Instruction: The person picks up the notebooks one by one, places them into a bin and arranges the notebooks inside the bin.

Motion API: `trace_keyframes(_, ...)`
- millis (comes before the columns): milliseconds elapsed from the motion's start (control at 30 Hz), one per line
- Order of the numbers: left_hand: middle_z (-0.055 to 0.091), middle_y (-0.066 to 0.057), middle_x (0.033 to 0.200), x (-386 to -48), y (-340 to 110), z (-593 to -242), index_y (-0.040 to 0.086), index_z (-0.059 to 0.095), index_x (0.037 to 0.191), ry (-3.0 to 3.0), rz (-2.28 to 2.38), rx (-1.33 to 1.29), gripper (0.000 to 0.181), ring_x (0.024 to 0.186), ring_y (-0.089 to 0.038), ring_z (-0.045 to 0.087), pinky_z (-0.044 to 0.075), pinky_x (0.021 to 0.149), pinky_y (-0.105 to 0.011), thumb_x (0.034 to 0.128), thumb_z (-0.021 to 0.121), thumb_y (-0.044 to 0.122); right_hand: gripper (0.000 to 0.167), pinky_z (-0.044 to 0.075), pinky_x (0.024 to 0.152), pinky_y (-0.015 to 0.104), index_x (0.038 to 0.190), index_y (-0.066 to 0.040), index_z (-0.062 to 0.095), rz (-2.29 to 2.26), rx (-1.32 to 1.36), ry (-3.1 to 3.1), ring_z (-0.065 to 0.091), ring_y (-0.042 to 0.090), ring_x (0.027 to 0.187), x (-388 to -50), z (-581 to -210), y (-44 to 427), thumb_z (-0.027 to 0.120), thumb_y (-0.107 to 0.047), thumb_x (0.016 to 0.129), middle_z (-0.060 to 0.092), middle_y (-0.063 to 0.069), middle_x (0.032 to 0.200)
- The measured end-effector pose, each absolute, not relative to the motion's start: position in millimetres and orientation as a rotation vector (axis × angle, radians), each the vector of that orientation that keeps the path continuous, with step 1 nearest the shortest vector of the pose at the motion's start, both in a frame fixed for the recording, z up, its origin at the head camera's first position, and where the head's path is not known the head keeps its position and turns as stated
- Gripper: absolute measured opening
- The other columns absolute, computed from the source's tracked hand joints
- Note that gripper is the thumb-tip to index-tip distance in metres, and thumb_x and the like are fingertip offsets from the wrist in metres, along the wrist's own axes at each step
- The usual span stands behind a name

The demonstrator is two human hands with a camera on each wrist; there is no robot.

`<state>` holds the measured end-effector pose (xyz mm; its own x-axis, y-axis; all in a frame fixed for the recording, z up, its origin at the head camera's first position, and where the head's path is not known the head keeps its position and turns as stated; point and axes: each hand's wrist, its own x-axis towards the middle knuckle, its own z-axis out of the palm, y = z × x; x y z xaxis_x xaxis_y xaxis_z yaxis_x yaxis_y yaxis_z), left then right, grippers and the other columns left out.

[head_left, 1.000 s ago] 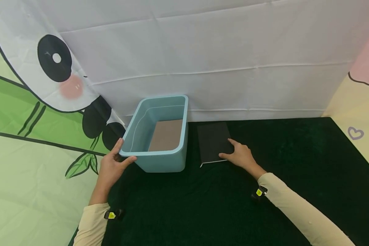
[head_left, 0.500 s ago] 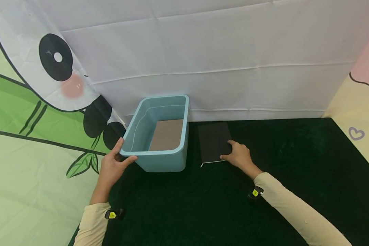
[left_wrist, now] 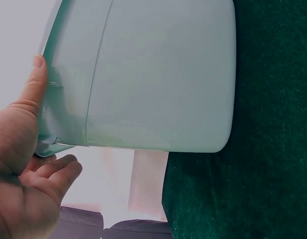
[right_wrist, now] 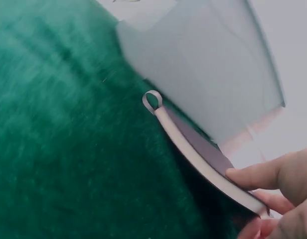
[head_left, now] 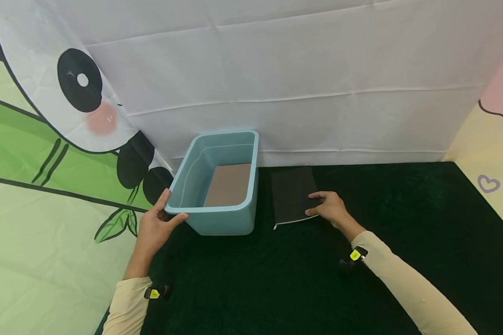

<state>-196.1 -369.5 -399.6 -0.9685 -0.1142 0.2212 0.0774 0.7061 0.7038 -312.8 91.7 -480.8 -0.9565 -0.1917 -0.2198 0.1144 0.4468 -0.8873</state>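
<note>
A light blue plastic bin [head_left: 220,222] stands against the backdrop, left of centre. My left hand [head_left: 154,229] holds its front left corner, thumb on the front of the rim and fingers at the left side; the left wrist view shows this hand [left_wrist: 24,164] at the rim. Right of the bin lies a black notebook [head_left: 292,193] with pale page edges and a ribbon loop at its front left corner. My right hand [head_left: 330,208] pinches the notebook's right edge, thumb on one face and fingers beneath. In the right wrist view, the notebook [right_wrist: 203,167] bows, its gripped side raised.
A brown flat rectangular item [head_left: 228,184] lies on the bin's floor. Dark green cloth [head_left: 276,279] covers the table. A white backdrop [head_left: 293,60] rises behind it, with a printed cartoon cloth [head_left: 37,232] on the left.
My right hand has taken the notebook's right edge between thumb and fingers and raised that edge slightly. The left hand and the bin stay in place.
</note>
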Motion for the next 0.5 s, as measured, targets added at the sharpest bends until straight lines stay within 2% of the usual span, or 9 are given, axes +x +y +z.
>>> trace_keyframes(100,0.022,-0.004,0.168,-195.4,-369.3,-400.1,0.022,0.025,0.163,-2.668,-1.118,0.033,0.089,0.143,-0.041,0.043,0.040,0.109,-0.056,0.0918,0.077,0.037,0.060,0.042,0.112,0.057,0.144,-0.007,0.058,-1.551,-0.062,2.337,0.038,0.044,0.145,-313.2,-477.1,93.8,0.081,-0.010,0.088,0.034,0.027,0.160)
trace_keyframes(300,0.022,-0.004,0.168,-194.5,-369.4,-399.2,0.022,0.025,0.163,-2.667,-1.112,0.033,0.090,0.141,-0.043,0.044,0.041,0.108,-0.057,0.0919,0.077,0.037,0.064,0.050,0.106,0.051,0.148,-0.003,0.053,-1.749,-0.073,2.113,0.032,0.043,0.149,-313.6,-470.1,97.6,0.078,-0.003,0.089,0.024,0.030,0.163)
trace_keyframes(500,0.021,-0.004,0.168,-194.9,-369.1,-397.6,0.022,0.024,0.163,-2.675,-1.113,0.027,0.090,0.142,-0.043,0.044,0.041,0.107,-0.057,0.0920,0.077,0.037,0.071,0.035,0.117,0.055,0.155,-0.007,0.045,-1.914,0.015,1.884,0.023,0.038,0.153,-316.8,-471.7,104.1,0.075,-0.001,0.091,0.013,0.024,0.168)
